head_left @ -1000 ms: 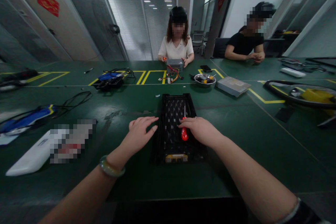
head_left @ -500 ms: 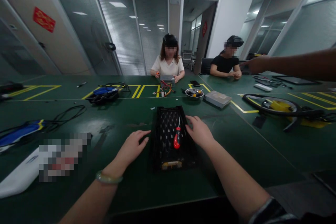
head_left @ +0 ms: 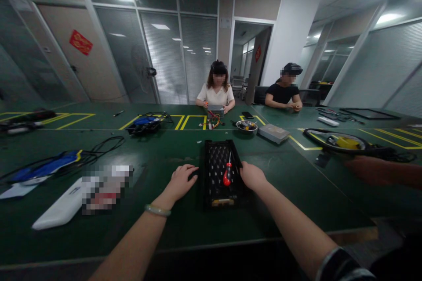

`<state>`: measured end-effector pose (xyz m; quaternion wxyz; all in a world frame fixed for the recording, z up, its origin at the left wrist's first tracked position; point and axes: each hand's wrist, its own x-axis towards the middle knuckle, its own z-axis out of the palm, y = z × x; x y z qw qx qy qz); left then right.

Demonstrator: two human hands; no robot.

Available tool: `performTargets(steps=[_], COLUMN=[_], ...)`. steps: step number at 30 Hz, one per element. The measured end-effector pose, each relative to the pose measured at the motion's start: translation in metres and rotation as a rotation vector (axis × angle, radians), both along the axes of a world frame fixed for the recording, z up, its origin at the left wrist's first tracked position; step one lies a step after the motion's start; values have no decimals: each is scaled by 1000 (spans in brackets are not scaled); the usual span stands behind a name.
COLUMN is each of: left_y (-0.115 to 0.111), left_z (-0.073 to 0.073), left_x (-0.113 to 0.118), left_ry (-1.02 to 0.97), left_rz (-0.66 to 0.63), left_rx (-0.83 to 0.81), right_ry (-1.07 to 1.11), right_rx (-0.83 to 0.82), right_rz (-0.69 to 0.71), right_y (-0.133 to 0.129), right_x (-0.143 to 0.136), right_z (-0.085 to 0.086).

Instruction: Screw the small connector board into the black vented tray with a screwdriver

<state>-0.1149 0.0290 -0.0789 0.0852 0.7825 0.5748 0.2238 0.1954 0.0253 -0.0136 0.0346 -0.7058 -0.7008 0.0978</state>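
Observation:
A black open tray-like case (head_left: 214,184) lies on the green table in front of me, its long side pointing away. Inside it, to the right, rests a screwdriver (head_left: 227,174) with a red and black handle, its shaft pointing away. My left hand (head_left: 180,181) is just left of the case, fingers apart and holding nothing, a pale bangle on the wrist. At the case's right edge is my right hand (head_left: 253,175), its fingers bent against the rim and partly hidden.
Beyond the case stand a metal bowl (head_left: 246,128) and a grey box (head_left: 273,133). A white device (head_left: 59,206) and blue bundle (head_left: 49,167) lie left. Another person's arm (head_left: 379,170) reaches in at right. Two people sit opposite.
The view has tilted up and shifted left. My right hand's fingers have bent in at the case's edge. The other person's arm at the right has lowered toward the table.

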Motion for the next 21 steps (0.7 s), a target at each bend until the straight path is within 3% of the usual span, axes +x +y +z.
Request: performTargets(steps=[3,6,15,21], left_y=[-1,-1,0,-3], left_z=[1,2,0,-1], left_x=[-1,-3,-7,-7], left_ry=[1,-1,-22,-30], left_rz=[-5,-14,-25,-22], left_rx=[-6,-17,-44,-43], right_ry=[-24,-43,-109,-119], right_rx=[-9,-28,-76,-81], right_rz=[-26,-60,-272,-404], right_y=[-4,-11,-42,-59], right_x=[13,43,187,255], right_z=[-1,0,12,12])
